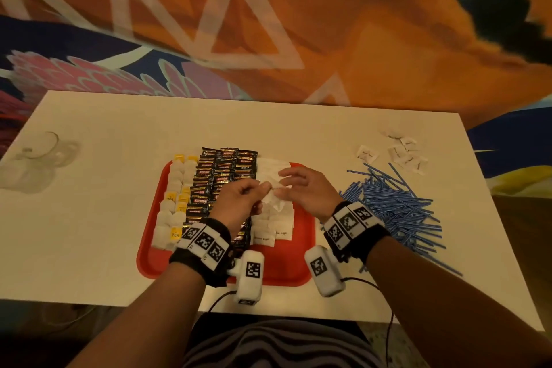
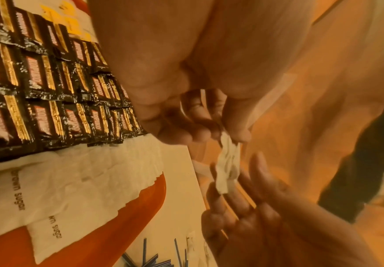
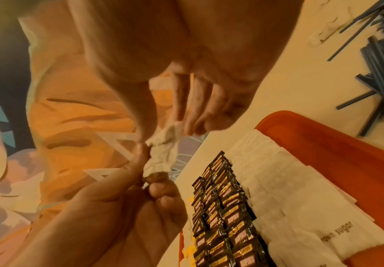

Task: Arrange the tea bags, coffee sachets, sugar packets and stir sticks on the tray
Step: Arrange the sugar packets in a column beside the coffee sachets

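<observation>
Overhead, a white table (image 1: 89, 203) carries a red tray (image 1: 149, 251) near its front edge, set against a bright orange patterned cloth (image 1: 328, 24) beyond. Rows of white tea bags (image 1: 174, 185) with yellow tags fill the tray's left side, black coffee sachets (image 1: 222, 172) the middle, and white sugar packets (image 1: 276, 222) marked "brown sugar" the right. A loose heap of blue stir sticks (image 1: 397, 206) lies on the table right of the tray, with more white packets (image 1: 403, 152) scattered behind it. A clear glass object (image 1: 44, 155) sits at the table's far left. Above the sugar rows, the left hand (image 1: 239, 197) pinches a crumpled sugar packet (image 2: 228, 162) between thumb and fingertips, while the right hand (image 1: 304, 188), fingers loosely extended, touches the packet's other end; whether it grasps it cannot be told
</observation>
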### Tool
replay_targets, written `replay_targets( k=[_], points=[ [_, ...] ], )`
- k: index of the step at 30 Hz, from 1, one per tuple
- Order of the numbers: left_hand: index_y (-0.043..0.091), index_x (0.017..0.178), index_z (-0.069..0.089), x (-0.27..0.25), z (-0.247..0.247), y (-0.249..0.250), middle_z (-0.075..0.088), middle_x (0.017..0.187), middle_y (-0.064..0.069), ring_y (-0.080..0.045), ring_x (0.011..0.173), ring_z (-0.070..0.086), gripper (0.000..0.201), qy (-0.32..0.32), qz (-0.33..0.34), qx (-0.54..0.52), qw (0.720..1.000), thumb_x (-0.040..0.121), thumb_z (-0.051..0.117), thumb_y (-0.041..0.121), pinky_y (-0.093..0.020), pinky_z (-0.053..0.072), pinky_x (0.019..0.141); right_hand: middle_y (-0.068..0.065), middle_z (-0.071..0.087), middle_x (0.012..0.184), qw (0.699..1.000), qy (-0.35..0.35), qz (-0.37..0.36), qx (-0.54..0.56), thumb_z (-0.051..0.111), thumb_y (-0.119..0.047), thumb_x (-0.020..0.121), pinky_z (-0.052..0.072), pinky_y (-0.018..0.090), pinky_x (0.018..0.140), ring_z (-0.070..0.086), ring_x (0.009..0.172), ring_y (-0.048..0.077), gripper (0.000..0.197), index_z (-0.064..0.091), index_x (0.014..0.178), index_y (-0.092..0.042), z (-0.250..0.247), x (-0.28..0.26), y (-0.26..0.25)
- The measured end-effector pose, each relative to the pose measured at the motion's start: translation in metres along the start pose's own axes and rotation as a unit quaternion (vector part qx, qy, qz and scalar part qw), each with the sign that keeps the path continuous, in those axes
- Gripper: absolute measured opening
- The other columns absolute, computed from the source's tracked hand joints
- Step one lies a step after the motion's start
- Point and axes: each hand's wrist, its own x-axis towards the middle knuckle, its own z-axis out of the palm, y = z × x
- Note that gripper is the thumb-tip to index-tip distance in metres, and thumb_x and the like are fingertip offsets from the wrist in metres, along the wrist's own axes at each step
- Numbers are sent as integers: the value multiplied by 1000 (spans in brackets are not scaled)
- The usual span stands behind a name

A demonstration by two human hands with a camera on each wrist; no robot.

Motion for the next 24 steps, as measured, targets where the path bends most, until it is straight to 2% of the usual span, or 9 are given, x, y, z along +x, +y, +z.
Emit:
replay_targets(
  k=[2,4,5,8,12,16,20,22,24],
  points=[
    [8,90,71,-1,2,1,58,75,-3,-13,60,51,23,0,-18,-45,999,87,70,31,-28,48,59,0,68,97,999,-46,-8,-24,77,-12,81,52,24,73,64,84,6,23,68,102,-16,6,1,-2],
    [7,98,68,-1,3,2,58,77,-4,-12,62,53,39,6,-43,-120,992,80,69,41,-26,49,59,5,68,87,999,-30,-8,5,73,-4,84,51,22,58,64,64,6,15,63,90,-13,12,2,-2],
    [8,101,67,-1,3,2,60,81,-4,-12,66,56,40,4,-50,-133,990,80,69,42,-26,49,61,8,68,87,999,-14,1,41,71,-1,84,51,21,55,65,62,8,17,60,89,-12,14,4,-1],
    [8,101,68,-3,4,-1,67,91,-4,-11,78,65,19,-6,-38,-73,997,88,69,22,-26,53,65,9,68,89,989,4,27,144,70,4,83,55,22,57,67,72,15,22,58,93,-12,18,6,0],
    [6,91,69,-2,4,-4,63,79,-4,-11,71,62,6,38,11,-37,999,91,65,1,-25,54,64,3,68,85,999,-20,15,29,74,-6,83,51,25,59,64,74,15,23,56,94,-17,17,10,6],
    [13,89,73,-1,1,0,68,79,-3,-10,71,63,10,45,75,78,993,91,68,4,-26,56,66,11,70,93,999,10,11,45,76,-18,83,47,27,59,63,76,18,24,64,102,-10,13,13,8],
    [15,98,74,-1,1,4,73,92,-4,-11,81,67,9,45,64,30,997,90,71,11,-26,55,70,17,70,96,992,57,20,114,74,-18,86,48,30,57,61,72,23,16,64,96,-10,12,15,9],
    [15,97,73,-3,3,4,73,81,3,-8,77,68,9,23,48,20,998,90,70,11,-27,56,70,19,68,94,989,51,11,141,70,-11,88,50,29,55,62,71,21,10,61,91,-13,14,14,8],
    [14,92,72,-5,5,3,67,66,10,-4,68,65,7,19,49,25,998,91,68,8,-27,57,68,10,66,82,989,40,6,145,66,-8,91,50,28,52,62,62,14,10,59,91,-14,15,11,7]
  ],
)
